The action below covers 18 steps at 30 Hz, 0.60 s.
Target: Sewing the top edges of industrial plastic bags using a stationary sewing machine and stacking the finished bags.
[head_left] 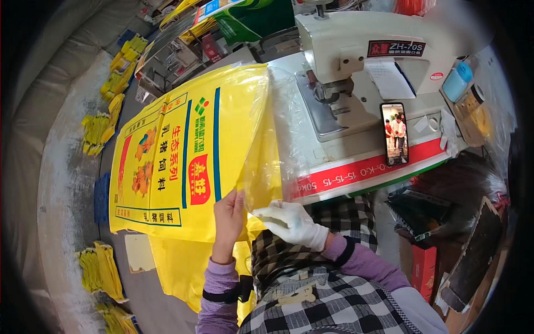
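A yellow printed woven bag (233, 111) lies flat on the sewing table, its printing turned sideways. From its right-hand end a clear plastic liner (286, 133) sticks out toward the sewing machine (345, 55). My left hand (229, 217), bare, is closed on the bag's near corner, thumb on top. Beside it my right hand (295, 224), in a white glove, pinches the near edge of the clear liner close to the bag's mouth. The fingertips under the plastic are partly hidden. More yellow bag material (183, 264) hangs below the table edge, left of my lap.
A phone (395, 133) showing a picture leans by the machine, near a roll of tape (433, 123) and a blue bottle (457, 80). Bundles of folded yellow bags (103, 270) line the floor at left. A red box (424, 270) stands at lower right.
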Each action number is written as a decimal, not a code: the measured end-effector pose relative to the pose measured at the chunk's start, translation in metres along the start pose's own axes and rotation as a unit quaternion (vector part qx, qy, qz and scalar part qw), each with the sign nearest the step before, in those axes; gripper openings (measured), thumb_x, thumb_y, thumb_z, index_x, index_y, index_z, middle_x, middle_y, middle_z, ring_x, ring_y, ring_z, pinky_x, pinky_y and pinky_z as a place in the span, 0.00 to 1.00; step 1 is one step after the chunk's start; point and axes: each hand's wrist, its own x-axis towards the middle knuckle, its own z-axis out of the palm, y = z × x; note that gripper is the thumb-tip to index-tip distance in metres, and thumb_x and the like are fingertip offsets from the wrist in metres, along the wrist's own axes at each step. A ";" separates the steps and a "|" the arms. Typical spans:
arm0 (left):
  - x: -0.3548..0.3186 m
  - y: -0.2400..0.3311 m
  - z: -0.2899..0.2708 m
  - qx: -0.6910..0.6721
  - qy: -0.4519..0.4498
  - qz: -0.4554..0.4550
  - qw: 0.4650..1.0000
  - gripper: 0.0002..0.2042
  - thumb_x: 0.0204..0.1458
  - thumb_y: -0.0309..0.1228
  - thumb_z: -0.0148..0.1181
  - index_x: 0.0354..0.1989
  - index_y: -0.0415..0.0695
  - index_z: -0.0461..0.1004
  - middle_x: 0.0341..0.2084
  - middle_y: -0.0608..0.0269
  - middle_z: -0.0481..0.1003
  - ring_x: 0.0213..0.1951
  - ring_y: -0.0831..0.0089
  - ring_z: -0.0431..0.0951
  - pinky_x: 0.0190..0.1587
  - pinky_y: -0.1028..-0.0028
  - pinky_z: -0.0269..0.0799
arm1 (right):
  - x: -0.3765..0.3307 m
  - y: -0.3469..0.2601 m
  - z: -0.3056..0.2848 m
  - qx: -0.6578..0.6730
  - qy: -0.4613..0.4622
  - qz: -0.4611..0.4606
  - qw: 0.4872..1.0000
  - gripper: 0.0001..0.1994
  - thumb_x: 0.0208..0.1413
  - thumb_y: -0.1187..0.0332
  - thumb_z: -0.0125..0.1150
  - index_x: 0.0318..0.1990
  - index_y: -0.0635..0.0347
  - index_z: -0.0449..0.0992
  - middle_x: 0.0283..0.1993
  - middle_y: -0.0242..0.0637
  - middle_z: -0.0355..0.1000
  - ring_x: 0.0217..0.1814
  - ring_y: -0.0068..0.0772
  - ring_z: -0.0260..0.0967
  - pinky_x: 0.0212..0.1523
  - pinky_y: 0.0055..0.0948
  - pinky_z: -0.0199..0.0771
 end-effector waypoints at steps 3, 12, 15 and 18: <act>-0.003 0.014 0.008 -0.141 -0.011 -0.051 0.989 0.16 0.63 0.34 0.52 0.24 0.37 0.66 0.15 0.66 0.62 0.23 0.80 0.58 0.24 0.72 0.56 | 0.000 -0.012 -0.008 -0.084 -0.036 -0.043 0.995 0.15 0.57 0.64 0.60 0.51 0.55 0.75 0.35 0.43 0.71 0.37 0.48 0.71 0.38 0.39 0.72; -0.053 0.019 -0.042 0.060 -0.115 -0.036 0.991 0.05 0.56 0.24 0.59 0.30 0.35 0.75 0.15 0.67 0.67 0.20 0.79 0.63 0.24 0.76 0.60 | 0.003 -0.011 0.021 -0.040 -0.156 -0.122 0.979 0.10 0.52 0.62 0.56 0.30 0.60 0.78 0.33 0.40 0.73 0.41 0.43 0.71 0.47 0.43 0.69; -0.102 -0.014 -0.069 0.211 -0.121 0.025 0.970 0.09 0.57 0.27 0.59 0.42 0.35 0.74 0.29 0.55 0.74 0.32 0.66 0.73 0.34 0.67 0.70 | 0.024 -0.018 0.036 -0.279 -0.111 -0.193 0.934 0.11 0.48 0.63 0.55 0.26 0.60 0.80 0.36 0.38 0.76 0.43 0.43 0.71 0.49 0.41 0.67; -0.152 0.006 -0.097 0.266 -0.114 0.019 0.957 0.14 0.54 0.24 0.61 0.49 0.34 0.77 0.31 0.45 0.77 0.31 0.57 0.77 0.35 0.63 0.73 | 0.023 0.003 0.078 -0.269 -0.252 -0.210 0.906 0.11 0.43 0.65 0.56 0.24 0.60 0.82 0.31 0.43 0.78 0.35 0.45 0.74 0.44 0.41 0.74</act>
